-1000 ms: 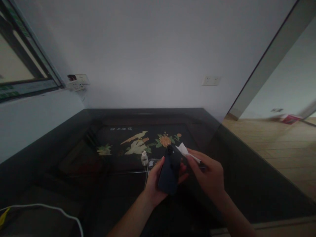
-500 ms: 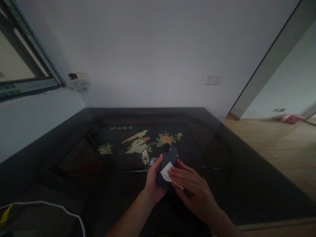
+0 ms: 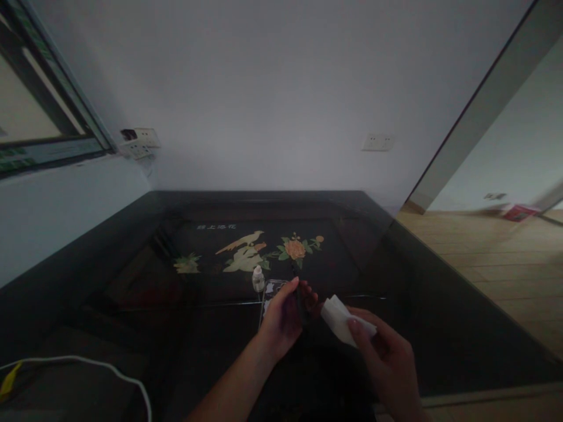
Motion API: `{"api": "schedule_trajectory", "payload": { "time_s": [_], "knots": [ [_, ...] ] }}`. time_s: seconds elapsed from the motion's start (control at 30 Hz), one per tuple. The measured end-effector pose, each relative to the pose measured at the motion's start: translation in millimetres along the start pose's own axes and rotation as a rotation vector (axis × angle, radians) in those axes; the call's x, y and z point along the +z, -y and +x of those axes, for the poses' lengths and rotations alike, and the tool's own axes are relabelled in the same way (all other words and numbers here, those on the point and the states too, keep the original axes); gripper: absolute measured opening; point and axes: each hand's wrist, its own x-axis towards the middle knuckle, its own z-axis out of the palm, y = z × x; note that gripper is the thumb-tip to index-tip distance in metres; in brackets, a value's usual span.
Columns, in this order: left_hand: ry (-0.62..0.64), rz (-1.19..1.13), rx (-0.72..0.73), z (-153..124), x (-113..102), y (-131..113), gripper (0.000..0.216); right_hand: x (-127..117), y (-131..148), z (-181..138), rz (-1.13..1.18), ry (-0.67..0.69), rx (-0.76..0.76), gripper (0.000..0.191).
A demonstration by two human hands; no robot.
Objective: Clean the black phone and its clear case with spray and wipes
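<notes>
My left hand (image 3: 284, 319) is closed around a dark phone (image 3: 301, 305), which is turned nearly edge-on to me, so its faces hardly show. To the right, apart from the phone, my right hand (image 3: 387, 351) pinches a folded white tissue (image 3: 341, 319) between thumb and fingers. A small clear bottle with a white cap (image 3: 258, 279) stands just beyond my left hand. Beside it lies a clear phone case with a pattern (image 3: 271, 288), partly hidden behind my left hand.
The glossy black table (image 3: 211, 334) bears a bird-and-flower picture (image 3: 246, 252). A white cable (image 3: 88, 359) with a yellow tag (image 3: 9, 380) runs along the lower left. Wall sockets (image 3: 378, 142) sit above the table; a red box (image 3: 520, 212) rests on the floor at right.
The phone has turned from showing its back to nearly edge-on in my left hand. My right hand has moved the tissue off the phone, to the right.
</notes>
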Motion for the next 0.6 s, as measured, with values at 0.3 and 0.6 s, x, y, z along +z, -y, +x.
{"api": "schedule_trajectory", "payload": {
  "time_s": [0.3, 0.6],
  "knots": [
    [0.004, 0.038, 0.016, 3, -5, 3, 0.015, 9, 3, -5, -0.119, 0.199, -0.534, 0.049],
    [-0.023, 0.024, 0.03, 1, 1, 1, 0.017, 12, -8, -17, -0.263, 0.367, -0.615, 0.039]
  ]
}}
